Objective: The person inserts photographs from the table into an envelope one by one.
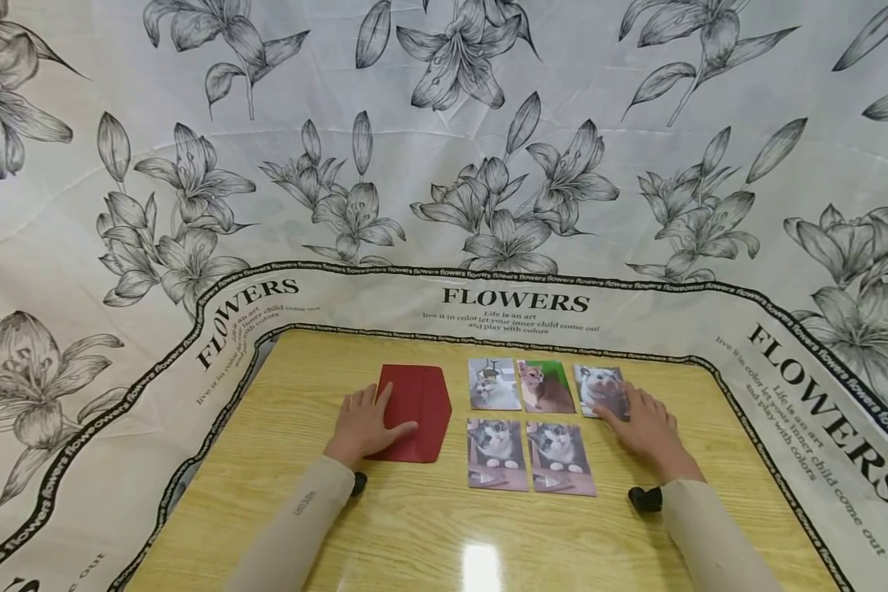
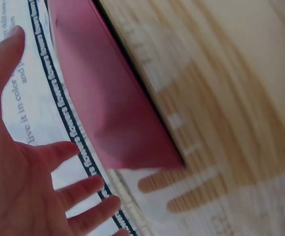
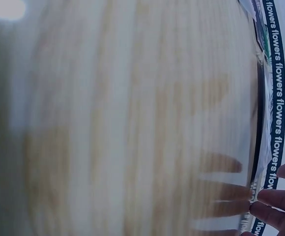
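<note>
Just left of centre in the lower frame, the left hand (image 1: 358, 426) lies spread on the red envelope (image 1: 427, 411), gripping nothing, while right of centre the right hand's (image 1: 649, 429) loosely extended fingers touch the rightmost picture card (image 1: 599, 383), which a sideways drag could push over the green-backed card (image 1: 538, 385).

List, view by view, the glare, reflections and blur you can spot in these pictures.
Head view: glare patch on the table, bottom centre; left wrist: wood grain soft, left hand partly mirrored in the table; right wrist: grain blurred, white glare top left, right hand partly mirrored.
</note>
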Demonstrator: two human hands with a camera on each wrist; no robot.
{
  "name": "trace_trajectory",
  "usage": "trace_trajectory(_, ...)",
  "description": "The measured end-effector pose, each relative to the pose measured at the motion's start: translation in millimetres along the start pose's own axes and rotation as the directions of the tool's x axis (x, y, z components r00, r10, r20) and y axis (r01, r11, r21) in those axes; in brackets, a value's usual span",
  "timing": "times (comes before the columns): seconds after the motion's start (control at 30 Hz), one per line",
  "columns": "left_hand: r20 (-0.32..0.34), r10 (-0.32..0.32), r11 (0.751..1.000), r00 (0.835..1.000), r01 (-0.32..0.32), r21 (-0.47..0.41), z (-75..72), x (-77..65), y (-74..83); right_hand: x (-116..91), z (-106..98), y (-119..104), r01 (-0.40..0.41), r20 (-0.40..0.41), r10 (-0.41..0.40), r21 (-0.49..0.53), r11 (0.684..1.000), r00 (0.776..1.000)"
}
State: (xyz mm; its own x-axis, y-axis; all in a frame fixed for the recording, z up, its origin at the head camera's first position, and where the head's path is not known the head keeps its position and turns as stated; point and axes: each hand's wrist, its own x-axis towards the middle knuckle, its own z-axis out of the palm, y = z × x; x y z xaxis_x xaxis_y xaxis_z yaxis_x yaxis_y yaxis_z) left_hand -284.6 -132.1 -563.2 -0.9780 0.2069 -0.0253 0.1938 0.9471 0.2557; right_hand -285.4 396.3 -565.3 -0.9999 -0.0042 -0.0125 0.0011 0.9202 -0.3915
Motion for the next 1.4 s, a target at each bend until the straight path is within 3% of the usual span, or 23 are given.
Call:
trace_trajectory(0.43,0.039,-0.161,0.985,0.986,0.159,0.06,-0.7,-3.6,31.1,8,1,3,-0.077,-0.023,0.076,-0.007,0.997,0.997)
trace_trajectory(0.63,0.01,-0.2,0.976,0.98,0.199,0.087,-2.7,-6.0,41.9,10,3,-1,-0.133,-0.067,0.135,0.025,0.991,0.989)
trace_trajectory(0.83,-0.012,-0.229,0.967,0.973,0.229,0.112,-1.3,-4.8,43.3,12,5,-6,-0.191,-0.1,0.195,0.052,0.98,0.976)
trace_trajectory(1.13,-0.059,-0.319,0.946,0.946,0.322,0.048,-5.1,-2.1,40.4,13,6,-15,-0.257,-0.134,0.26,0.04,0.966,0.956)
trace_trajectory(1.4,-0.03,-0.379,0.924,0.925,0.376,-0.072,-5.8,-0.2,32.7,10,6,-23,-0.306,-0.119,0.314,0.082,0.948,0.942)
